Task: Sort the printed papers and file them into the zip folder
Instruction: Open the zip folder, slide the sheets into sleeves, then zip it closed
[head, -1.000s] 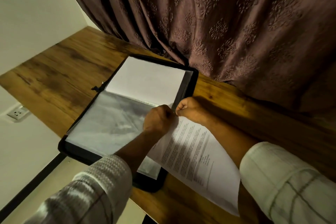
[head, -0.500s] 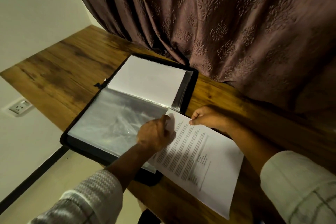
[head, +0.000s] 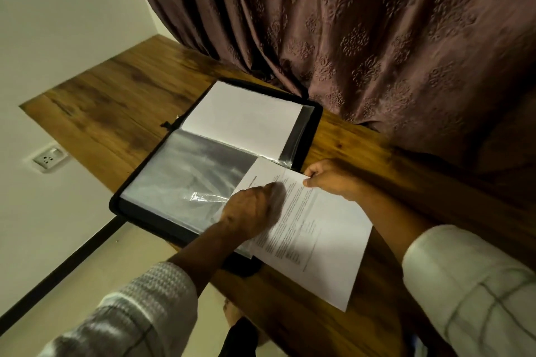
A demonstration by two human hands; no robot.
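Right hand (head: 330,180) pinches the far corner of the printed sheet (head: 313,235); left hand (head: 249,211) curls at the clear sleeve (head: 188,177) (blurred, grip unclear). It lies at four o'clock over the zip folder (head: 130,207), barely entered; one filed page (head: 243,116) sits at twelve, zipping still to do

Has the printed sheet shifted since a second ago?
Yes. The printed sheet, pinched by the right hand, has slid left, its top corner now further over the open zip folder.

wooden table (head: 116,101): open zip folder (head: 150,220) lying flat; printed paper (head: 319,240) overlapping folder's near corner.
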